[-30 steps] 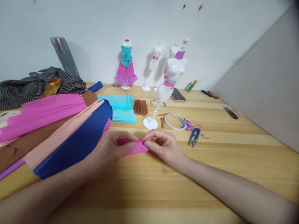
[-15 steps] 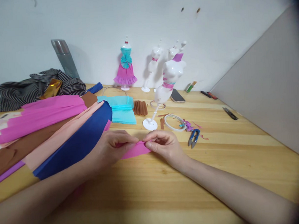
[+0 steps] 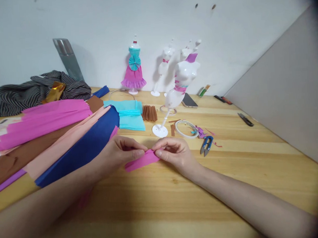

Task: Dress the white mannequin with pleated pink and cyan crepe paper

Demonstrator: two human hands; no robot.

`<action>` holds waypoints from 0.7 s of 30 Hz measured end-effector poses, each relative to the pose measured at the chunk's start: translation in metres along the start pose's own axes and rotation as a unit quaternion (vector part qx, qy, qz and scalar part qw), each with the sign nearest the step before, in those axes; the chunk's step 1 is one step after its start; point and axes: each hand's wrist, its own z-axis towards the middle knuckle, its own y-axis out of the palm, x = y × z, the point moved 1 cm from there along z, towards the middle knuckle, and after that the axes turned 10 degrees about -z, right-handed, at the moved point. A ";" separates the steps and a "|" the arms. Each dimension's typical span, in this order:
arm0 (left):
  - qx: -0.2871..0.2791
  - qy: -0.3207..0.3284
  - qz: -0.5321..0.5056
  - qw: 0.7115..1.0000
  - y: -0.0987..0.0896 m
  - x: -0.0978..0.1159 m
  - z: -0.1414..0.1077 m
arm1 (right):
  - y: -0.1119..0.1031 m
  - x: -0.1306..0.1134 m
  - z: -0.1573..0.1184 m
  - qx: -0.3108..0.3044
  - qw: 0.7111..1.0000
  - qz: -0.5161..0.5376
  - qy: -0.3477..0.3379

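A strip of pink crepe paper [image 3: 141,162] is pinched at its upper edge between my two hands, a little above the wooden table. My left hand [image 3: 123,151] is closed on it with thumb and forefinger, and my right hand [image 3: 175,154] grips it close by, the fingertips nearly touching. The strip's lower edge hangs loose below the fingers. Just beyond my hands stands a small white mannequin [image 3: 180,81] on a round base, with pink bands at its waist and a purple piece at its neck.
Thread snips [image 3: 207,145] and a roll of tape [image 3: 186,128] lie right of the mannequin. Folded turquoise paper [image 3: 131,122], pleated brown paper [image 3: 149,113] and navy paper [image 3: 81,147] lie to the left. A dressed mannequin [image 3: 134,69] stands by the wall, near a phone [image 3: 189,100].
My left fingers have shifted slightly along the strip's edge, and more of its left end shows below them. The view has tilted a little; the other things stay put.
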 end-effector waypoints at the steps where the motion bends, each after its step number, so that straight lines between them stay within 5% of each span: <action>1: 0.004 0.001 0.002 1.000 0.000 -0.001 0.000 | 0.000 0.000 0.000 -0.002 1.000 0.004 0.001; 16: -0.001 -0.010 -0.030 0.999 0.006 -0.004 0.000 | 0.003 -0.002 0.000 0.011 1.000 -0.014 0.016; 21: -0.018 0.021 0.050 0.998 0.008 0.003 -0.007 | 0.003 -0.002 0.001 0.015 1.000 -0.027 0.007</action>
